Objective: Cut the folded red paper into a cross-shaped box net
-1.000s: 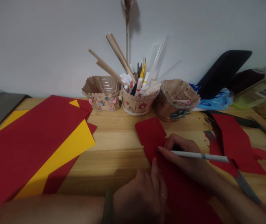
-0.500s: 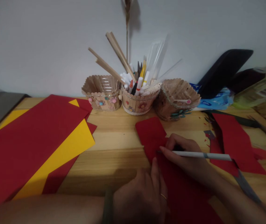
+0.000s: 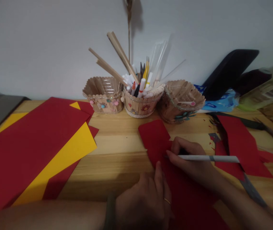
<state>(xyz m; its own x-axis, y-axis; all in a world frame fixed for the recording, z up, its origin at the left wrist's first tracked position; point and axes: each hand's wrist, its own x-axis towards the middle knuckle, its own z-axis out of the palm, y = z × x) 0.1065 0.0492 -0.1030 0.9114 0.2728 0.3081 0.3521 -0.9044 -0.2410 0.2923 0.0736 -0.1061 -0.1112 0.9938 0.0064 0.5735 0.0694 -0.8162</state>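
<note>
My right hand (image 3: 191, 159) grips a white pen (image 3: 213, 158) between thumb and fingers, its tip low over the red paper (image 3: 159, 150). That paper has a rounded, stepped outline at its far end and runs down under both hands to the bottom of the view. My left hand (image 3: 146, 198), with a ring on one finger, rests on the paper's left edge. Its index finger is stretched out and presses close to the pen tip; the other fingers are partly hidden. A smaller red piece (image 3: 153, 132) with rounded corners shows at the top, joined to or overlapping the larger sheet.
Red sheets (image 3: 42, 134) and yellow paper (image 3: 83, 140) lie stacked at the left. Three wooden-stick baskets stand along the wall, the middle basket (image 3: 141, 105) full of pens and sticks. Red offcuts (image 3: 241, 147) and scraps lie at the right, near a blue packet (image 3: 222, 102).
My right hand and the pen have shifted slightly to the right over the red paper. My left hand stays pressed in the same place.
</note>
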